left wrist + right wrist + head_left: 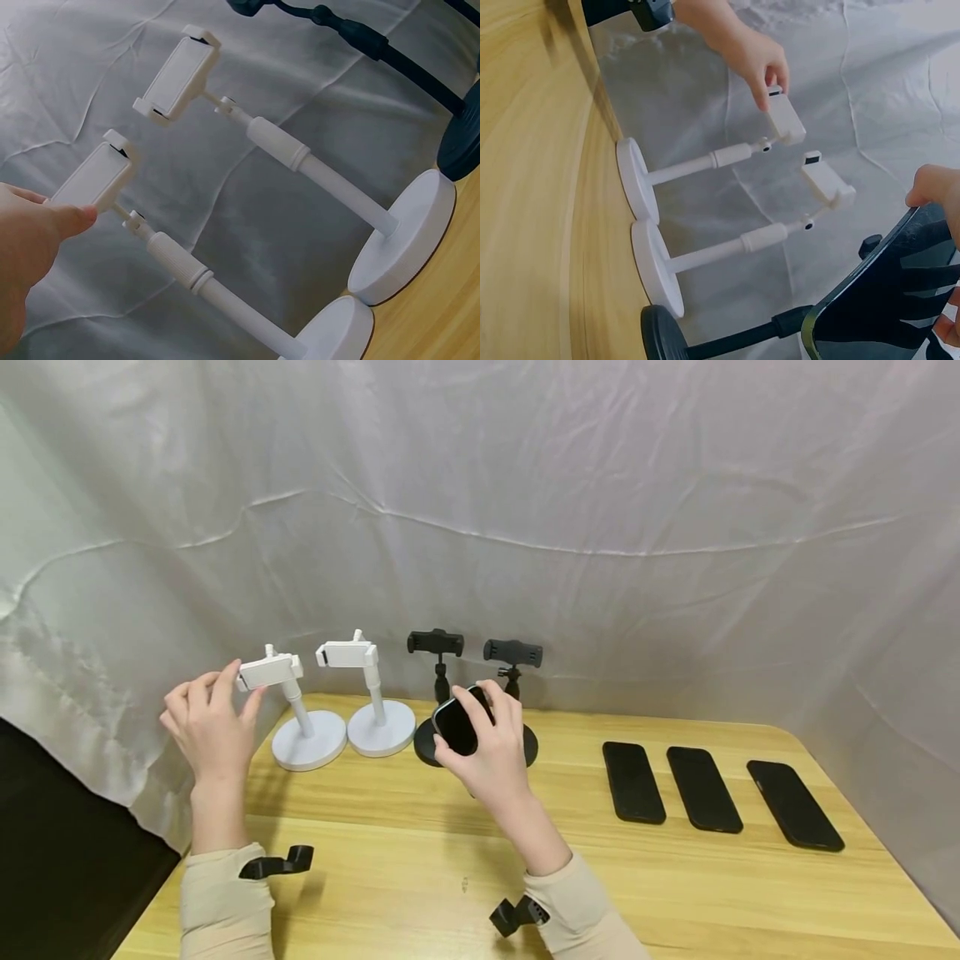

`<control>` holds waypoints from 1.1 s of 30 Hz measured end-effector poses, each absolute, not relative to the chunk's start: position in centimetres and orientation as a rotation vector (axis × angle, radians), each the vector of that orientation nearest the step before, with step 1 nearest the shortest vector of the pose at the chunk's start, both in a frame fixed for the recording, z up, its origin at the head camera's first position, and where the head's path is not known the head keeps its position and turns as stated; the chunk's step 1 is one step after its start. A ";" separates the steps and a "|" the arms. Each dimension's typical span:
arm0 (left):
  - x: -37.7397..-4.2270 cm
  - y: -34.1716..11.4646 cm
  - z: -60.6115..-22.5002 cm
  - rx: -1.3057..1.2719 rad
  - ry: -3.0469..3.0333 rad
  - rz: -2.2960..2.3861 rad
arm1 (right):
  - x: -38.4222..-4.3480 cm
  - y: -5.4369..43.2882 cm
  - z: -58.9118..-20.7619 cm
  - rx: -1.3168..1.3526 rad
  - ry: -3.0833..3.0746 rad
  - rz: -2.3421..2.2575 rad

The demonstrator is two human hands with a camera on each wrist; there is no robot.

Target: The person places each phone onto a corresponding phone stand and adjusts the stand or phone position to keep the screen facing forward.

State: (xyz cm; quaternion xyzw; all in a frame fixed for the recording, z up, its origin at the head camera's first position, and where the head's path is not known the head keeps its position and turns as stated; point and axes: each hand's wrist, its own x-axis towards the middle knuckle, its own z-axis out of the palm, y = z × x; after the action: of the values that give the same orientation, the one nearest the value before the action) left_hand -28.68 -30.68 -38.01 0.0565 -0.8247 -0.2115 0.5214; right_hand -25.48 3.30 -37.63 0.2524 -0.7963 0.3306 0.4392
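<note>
At the left, my left hand (213,727) pinches the left end of the clamp on the leftmost white phone stand (268,673). In the left wrist view, the thumb of that hand (37,236) lies at the clamp's lower edge. My right hand (498,756) grips a black-screened smartphone (457,727) by its edges, tilted and raised above the table. Behind that phone, partly hidden by it, stand two black phone stands, the left one (435,642) and the right one (513,652). The right wrist view shows the smartphone (877,307) close up, with finger reflections on its screen.
A second white phone stand (381,727) stands beside the first, their round bases nearly touching. On the right of the wooden table (390,860) lie three dark smartphones: a left one (633,782), a middle one (703,789) and a right one (795,806). Grey cloth (600,610) hangs behind.
</note>
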 end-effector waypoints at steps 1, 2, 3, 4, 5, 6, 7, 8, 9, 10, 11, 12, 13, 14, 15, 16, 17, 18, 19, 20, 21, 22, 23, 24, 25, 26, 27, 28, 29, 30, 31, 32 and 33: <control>-28.7 -30.7 -38.0 0.135 -1.977 -0.510 | -25.5 3.2 -37.6 0.628 -1.982 0.821; -28.6 -30.7 -37.9 0.134 -1.979 -0.513 | -25.5 3.1 -37.6 0.629 -1.983 0.819; -28.6 -30.6 -37.9 0.133 -1.980 -0.516 | -25.5 3.0 -37.6 0.630 -1.985 0.820; -28.6 -30.6 -37.8 0.132 -1.984 -0.518 | -25.5 2.9 -37.6 0.630 -1.987 0.820; -28.6 -30.6 -37.8 0.131 -1.987 -0.520 | -25.5 2.8 -37.6 0.630 -1.989 0.818; -28.6 -30.6 -37.7 0.130 -1.990 -0.522 | -25.5 2.7 -37.5 0.631 -1.991 0.817; -28.6 -30.6 -37.7 0.130 -1.995 -0.522 | -25.5 2.6 -37.5 0.632 -1.991 0.815; -28.6 -30.6 -37.6 0.131 -1.999 -0.523 | -25.5 2.5 -37.5 0.635 -1.991 0.809; -28.6 -30.6 -37.6 0.131 -2.005 -0.523 | -25.5 2.3 -37.4 0.637 -1.993 0.806; -28.6 -30.7 -37.6 0.132 -2.010 -0.523 | -25.5 2.2 -37.4 0.640 -1.992 0.803; -28.6 -30.7 -37.6 0.133 -2.015 -0.524 | -25.5 2.0 -37.4 0.641 -1.992 0.798; -28.6 -30.7 -37.5 0.135 -2.019 -0.522 | -25.5 1.9 -37.4 0.644 -1.991 0.796; -28.6 -30.8 -37.5 0.136 -2.023 -0.521 | -25.6 1.8 -37.4 0.646 -1.988 0.794; -28.6 -30.8 -37.5 0.138 -2.027 -0.521 | -25.6 1.6 -37.4 0.649 -1.985 0.793; -28.6 -30.9 -37.5 0.140 -2.030 -0.521 | -25.6 1.5 -37.4 0.652 -1.984 0.793; -28.6 -30.9 -37.5 0.142 -2.033 -0.520 | -25.7 1.4 -37.4 0.655 -1.981 0.793; -28.6 -30.9 -37.4 0.144 -2.035 -0.519 | -25.7 1.3 -37.4 0.658 -1.980 0.790; -28.6 -31.0 -37.5 0.146 -2.036 -0.519 | -25.8 1.1 -37.3 0.663 -1.979 0.789; -28.6 -31.0 -37.5 0.147 -2.037 -0.521 | -25.8 1.0 -37.3 0.667 -1.977 0.787; -28.6 -31.0 -37.5 0.149 -2.039 -0.521 | -25.8 0.9 -37.3 0.670 -1.979 0.784; -28.6 -31.0 -37.5 0.151 -2.041 -0.523 | -25.8 0.8 -37.3 0.672 -1.980 0.783; -28.6 -31.0 -37.5 0.154 -2.043 -0.524 | -25.9 0.7 -37.2 0.673 -1.983 0.781; -28.6 -31.0 -37.5 0.157 -2.045 -0.527 | -25.9 0.5 -37.2 0.676 -1.985 0.781; -28.5 -31.1 -37.6 0.159 -2.048 -0.529 | -25.9 0.4 -37.2 0.680 -1.988 0.780; -28.5 -31.1 -37.6 0.161 -2.051 -0.531 | -25.9 0.3 -37.1 0.684 -1.989 0.779; -28.5 -31.0 -37.6 0.163 -2.053 -0.531 | -25.9 0.1 -37.1 0.690 -1.992 0.779; -28.5 -31.0 -37.6 0.165 -2.055 -0.533 | -25.9 0.0 -37.1 0.696 -1.993 0.780; -28.4 -31.0 -37.6 0.166 -2.057 -0.534 | -25.9 -0.2 -37.1 0.702 -1.994 0.778; -28.4 -31.0 -37.6 0.166 -2.059 -0.536 | -25.9 -0.3 -37.1 0.709 -1.995 0.779; -28.3 -31.0 -37.7 0.167 -2.060 -0.537 | -25.9 -0.4 -37.1 0.715 -1.997 0.778; -28.3 -31.0 -37.7 0.168 -2.062 -0.539 | -25.9 -0.6 -37.1 0.720 -1.996 0.777; -28.3 -31.0 -37.7 0.168 -2.063 -0.541 | -25.8 -0.7 -37.1 0.725 -1.998 0.778; -28.3 -31.0 -37.8 0.168 -2.064 -0.543 | -25.8 -0.8 -37.1 0.729 -2.001 0.777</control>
State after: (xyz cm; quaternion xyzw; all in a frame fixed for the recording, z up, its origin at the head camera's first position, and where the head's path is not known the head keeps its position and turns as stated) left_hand -28.31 -31.01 -37.77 0.0687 -0.8459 -0.2227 0.4798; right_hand -25.82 -0.82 -37.08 0.2914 -0.7997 0.3106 0.4233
